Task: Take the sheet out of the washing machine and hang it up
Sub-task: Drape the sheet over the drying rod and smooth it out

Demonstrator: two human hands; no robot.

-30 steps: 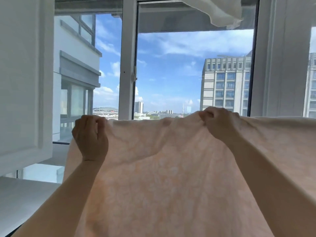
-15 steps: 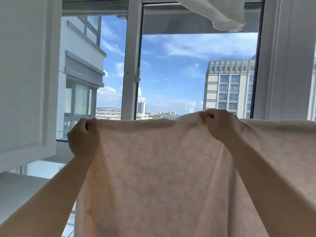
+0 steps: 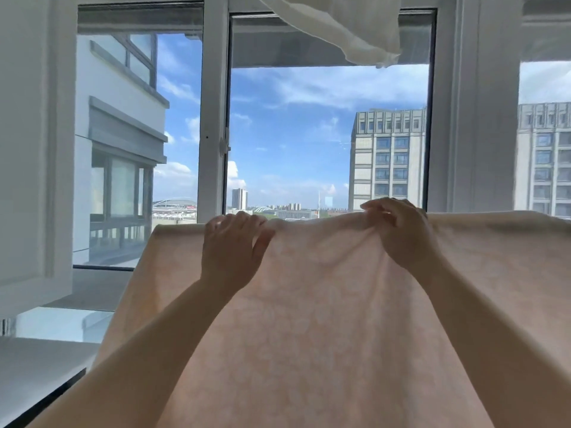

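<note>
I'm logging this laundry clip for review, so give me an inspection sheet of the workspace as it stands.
Surface: white ledge at lower left, bare where visible.
Job's things: pale peach sheet spread across the front, its top edge level below the window; whatever carries it is hidden. Washing machine not in view.
Clutter: nothing seen.
Hands: left hand lies on the sheet's top edge, fingers spread and thumb out; right hand pinches a bunched fold at the top edge.
Cables: nothing seen.
Surroundings: white cloth hangs overhead at the top; white cabinet door on the left; buildings and blue sky outside.
</note>
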